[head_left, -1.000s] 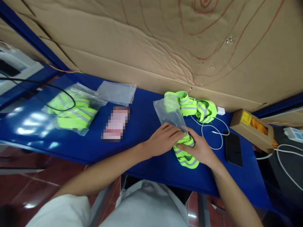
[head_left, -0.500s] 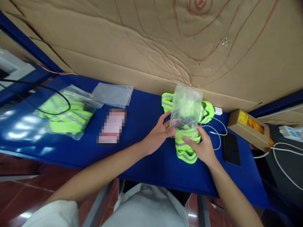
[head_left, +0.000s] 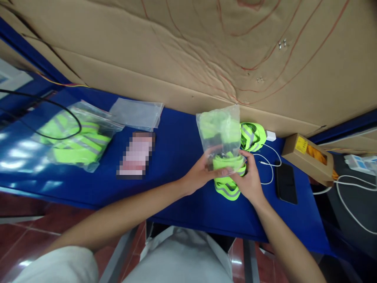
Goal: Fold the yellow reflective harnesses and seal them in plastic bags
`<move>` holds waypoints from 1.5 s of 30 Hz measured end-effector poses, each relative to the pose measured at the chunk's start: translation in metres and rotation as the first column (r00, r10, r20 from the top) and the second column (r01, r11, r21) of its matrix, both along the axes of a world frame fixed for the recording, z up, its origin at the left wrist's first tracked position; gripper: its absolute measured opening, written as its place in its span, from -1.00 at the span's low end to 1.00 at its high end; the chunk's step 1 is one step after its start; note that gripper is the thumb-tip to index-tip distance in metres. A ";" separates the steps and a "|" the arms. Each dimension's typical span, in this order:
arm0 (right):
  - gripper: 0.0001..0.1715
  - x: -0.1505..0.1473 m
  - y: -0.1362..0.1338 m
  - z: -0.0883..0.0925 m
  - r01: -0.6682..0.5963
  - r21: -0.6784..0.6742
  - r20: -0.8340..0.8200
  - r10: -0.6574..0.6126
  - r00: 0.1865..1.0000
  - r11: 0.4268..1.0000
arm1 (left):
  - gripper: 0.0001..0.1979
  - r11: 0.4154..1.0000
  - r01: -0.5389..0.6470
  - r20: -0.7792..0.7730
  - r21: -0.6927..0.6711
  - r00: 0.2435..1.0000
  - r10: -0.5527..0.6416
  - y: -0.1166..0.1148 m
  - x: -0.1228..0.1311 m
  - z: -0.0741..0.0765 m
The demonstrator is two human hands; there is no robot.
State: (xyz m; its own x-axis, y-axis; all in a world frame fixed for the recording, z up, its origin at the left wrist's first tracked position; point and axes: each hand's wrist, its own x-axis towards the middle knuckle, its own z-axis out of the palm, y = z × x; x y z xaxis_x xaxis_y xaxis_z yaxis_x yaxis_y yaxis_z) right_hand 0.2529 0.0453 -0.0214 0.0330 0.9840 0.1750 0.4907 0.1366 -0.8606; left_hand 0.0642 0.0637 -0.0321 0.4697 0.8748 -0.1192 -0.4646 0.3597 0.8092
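Seen from the head camera, both hands meet near the middle of the blue table (head_left: 179, 149), just above its near edge. The left hand (head_left: 200, 173) is clenched on the lower part of a clear plastic bag (head_left: 220, 131), fingers curled round its near side, and the bag stands upright between the hands with its closed end up. The right hand (head_left: 249, 181) grasps a folded neon band (head_left: 227, 188), a yellow-green bundle with grey reflective stripes, thumb on top and fingers wrapped beneath. The top of the bundle sits at the bag's open bottom and shows through the plastic, while the lower folds hang out below, close over the table; whether they touch it cannot be told. Just behind the bag lies a second neon bundle (head_left: 252, 135) against the foot of the cardboard sheet (head_left: 176, 59) that walls the back of the table. Beside that bundle is a white charger (head_left: 271, 136), and its white cable (head_left: 266, 167) loops toward a black phone (head_left: 285, 183) lying flat to the right of the hands. Further right a brown carton (head_left: 308, 157) rests at the table's end. To the left, well apart from the hands, are a pixelated pink item (head_left: 134, 155), a stack of empty clear bags (head_left: 136, 114) and a filled bag of neon bands (head_left: 75, 137) with a black cord (head_left: 77, 126) crossing it.
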 end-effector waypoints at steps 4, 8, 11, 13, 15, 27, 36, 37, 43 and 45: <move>-0.33 -0.006 0.002 -0.006 0.077 -0.012 -0.075 -0.078 0.994 0.997 | -0.15 0.999 0.031 -0.022 0.034 0.999 -0.031 -0.002 0.004 -0.011; -0.35 -0.009 0.003 -0.013 0.096 0.091 -0.081 -0.089 0.993 0.991 | -0.13 0.987 0.107 -0.041 0.121 0.994 -0.103 -0.006 0.008 -0.023; -0.58 -0.010 0.001 -0.017 0.081 0.158 -0.041 -0.076 0.996 0.984 | -0.19 0.980 0.090 -0.062 0.180 0.995 -0.080 -0.007 0.010 -0.028; -0.66 -0.012 0.000 -0.018 0.078 0.174 -0.012 -0.077 0.997 0.982 | -0.13 0.977 0.090 -0.054 0.195 0.995 -0.081 -0.008 0.010 -0.030; -0.67 -0.014 -0.001 -0.020 0.094 0.165 0.002 -0.095 0.995 0.982 | -0.01 0.974 0.092 -0.045 0.205 0.995 -0.084 -0.008 0.010 -0.030; -0.63 -0.017 0.004 -0.014 0.157 0.353 -0.087 -0.135 0.987 0.922 | -0.11 1.000 -0.002 -0.040 -0.014 0.999 0.002 0.002 0.003 -0.008; -0.84 -0.013 0.000 0.004 0.225 0.396 -0.069 -0.216 0.974 0.890 | 0.09 0.993 0.118 -0.020 0.014 0.993 -0.118 -0.013 0.010 -0.012; -0.85 -0.011 0.002 0.004 0.214 0.364 -0.097 -0.192 0.977 0.907 | 0.03 0.997 0.079 -0.029 0.003 0.996 -0.079 -0.012 0.011 -0.013; -0.67 0.008 0.013 -0.001 -0.039 0.080 -0.289 0.061 0.956 0.996 | -0.11 0.995 0.000 0.066 -0.100 0.998 0.007 0.004 0.003 -0.003; -0.48 0.008 0.014 -0.004 -0.080 0.032 -0.352 0.086 0.932 0.996 | -0.12 0.994 -0.019 0.097 -0.104 0.995 0.029 0.011 -0.003 0.001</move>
State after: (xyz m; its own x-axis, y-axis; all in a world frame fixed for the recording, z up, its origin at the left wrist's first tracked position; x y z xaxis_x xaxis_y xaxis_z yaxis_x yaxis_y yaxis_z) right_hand 0.2608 0.0588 -0.0249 0.0139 0.9829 0.1833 0.1418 0.1796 -0.9735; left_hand 0.0617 0.0745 -0.0315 0.4622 0.8716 -0.1633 -0.5495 0.4261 0.7186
